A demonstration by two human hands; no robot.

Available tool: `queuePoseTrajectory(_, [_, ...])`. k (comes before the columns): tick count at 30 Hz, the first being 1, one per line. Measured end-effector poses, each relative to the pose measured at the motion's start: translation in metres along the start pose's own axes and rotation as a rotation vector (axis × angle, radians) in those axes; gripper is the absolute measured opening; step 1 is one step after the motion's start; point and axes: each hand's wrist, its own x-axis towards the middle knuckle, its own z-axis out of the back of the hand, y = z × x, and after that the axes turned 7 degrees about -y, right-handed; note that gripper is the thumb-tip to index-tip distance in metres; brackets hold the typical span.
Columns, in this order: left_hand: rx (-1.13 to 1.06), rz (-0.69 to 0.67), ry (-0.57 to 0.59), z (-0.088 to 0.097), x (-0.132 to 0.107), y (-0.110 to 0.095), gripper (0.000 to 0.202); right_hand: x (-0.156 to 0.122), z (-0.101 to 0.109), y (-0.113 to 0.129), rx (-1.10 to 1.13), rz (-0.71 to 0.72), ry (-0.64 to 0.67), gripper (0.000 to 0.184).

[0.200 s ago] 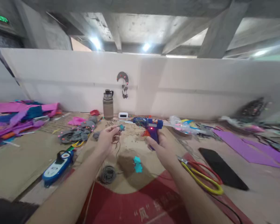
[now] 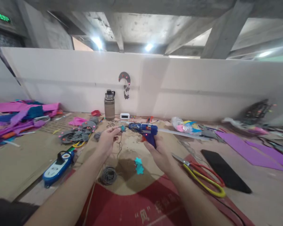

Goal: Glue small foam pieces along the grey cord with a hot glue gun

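Head view, with the clock centred on its middle: a pale partition (image 2: 184, 81) spans the back from ten to two. A red printed sheet (image 2: 118, 207) lies at six along the near edge, and flat purple sheets (image 2: 240, 147) lie between three and four. At four, a dark flat slab (image 2: 226, 171) rests beside scissors (image 2: 201, 174) with red and yellow handles, their blades aimed toward ten. A blue-and-white power strip (image 2: 53, 172) sits at eight, a black plug in it, and a lidded bottle (image 2: 109, 108) stands upright at nine. Near the centre, toward six, is a blue glue gun (image 2: 143, 128), its handle wrapped by the right hand (image 2: 159, 152) at five; its nozzle points to nine. The left hand (image 2: 108, 139), at eight, is closed in a pinch. A coil of grey yarn (image 2: 108, 175) lies at seven, and turquoise star shapes (image 2: 139, 166) lie at six on brown board. Smallest is a teal piece (image 2: 123, 128) between the left thumb and fingertip, right by the nozzle; whether they touch cannot be told.
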Motion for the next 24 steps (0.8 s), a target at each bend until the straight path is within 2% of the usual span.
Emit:
queuePoseTrajectory(5, [0.007, 0.012, 0.000, -0.0013, -0.0019, -0.0009, 0.028, 0.0006, -0.0022, 0.0034, 0.002, 0.001, 0.067, 0.022])
queuePoseTrajectory(24, [0.027, 0.002, 0.036, -0.0028, -0.0020, 0.0036, 0.023, 0.0000, -0.0052, 0.0036, -0.045, 0.039, 0.089, 0.021])
